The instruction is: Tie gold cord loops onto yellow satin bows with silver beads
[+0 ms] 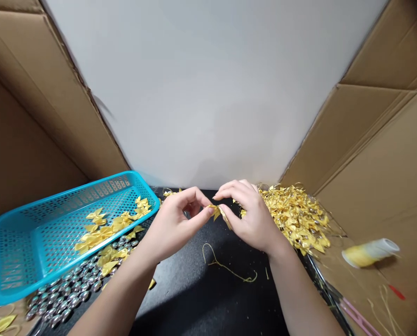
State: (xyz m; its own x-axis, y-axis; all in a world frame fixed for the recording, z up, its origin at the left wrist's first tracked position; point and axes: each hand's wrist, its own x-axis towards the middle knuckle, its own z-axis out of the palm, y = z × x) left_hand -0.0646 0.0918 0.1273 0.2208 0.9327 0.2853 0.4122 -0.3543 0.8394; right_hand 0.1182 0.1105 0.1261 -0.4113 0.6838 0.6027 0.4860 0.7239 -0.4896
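In front of me, over the black tabletop, my left hand [178, 221] pinches a small yellow ribbon bow [216, 213] between thumb and forefinger. My right hand [252, 217] meets it from the other side, with a strip of the ribbon along its thumb and the forefinger arched above. Its lower fingers are partly hidden. Below both hands a loose piece of thin yellow cord [225, 269] lies curled on the black tabletop [194, 294].
At left stands a turquoise perforated basket [26, 205] with yellow bows; shiny silver beads [66, 291] lie before it. Finished-looking yellow bows [295, 217] are heaped at right, near a thread spool [369, 253] and a pink-handled tool [358, 317]. Cardboard [379, 140] walls flank a white panel [208, 93].
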